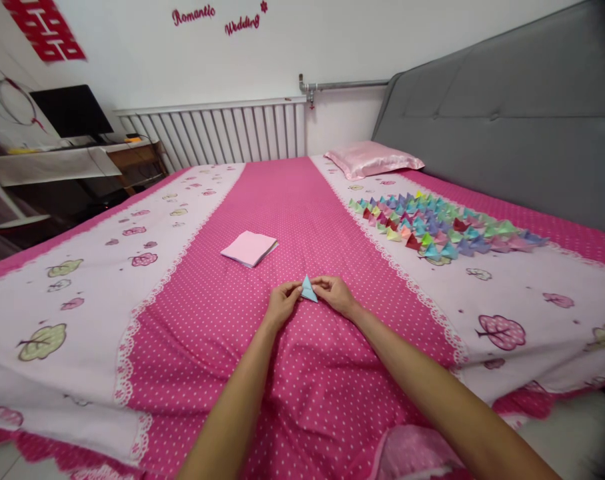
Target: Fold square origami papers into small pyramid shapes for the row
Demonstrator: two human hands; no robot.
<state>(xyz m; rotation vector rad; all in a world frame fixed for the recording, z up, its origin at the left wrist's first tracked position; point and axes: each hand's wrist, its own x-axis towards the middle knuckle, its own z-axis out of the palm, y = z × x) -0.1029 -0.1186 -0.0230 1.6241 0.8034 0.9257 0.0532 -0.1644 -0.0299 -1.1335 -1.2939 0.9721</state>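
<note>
Between my two hands is a small piece of light blue origami paper (308, 289), folded to a pointed shape. My left hand (282, 303) pinches its left side with thumb and fingers. On the opposite side, the fingertips of my right hand (336, 293) close on its right edge. Both hands are low over the pink dotted bedspread (282, 200). A stack of square paper (251, 249) with a pink sheet on top lies beyond my left hand. Farther right, many folded paper pieces (442, 223) in mixed colours stand in rows.
A pink satin pillow (373, 159) lies at the far right, near the grey headboard (507, 113). Behind the bed is a white radiator (217, 133). At the left, a desk (57, 163) carries a black monitor (72, 112).
</note>
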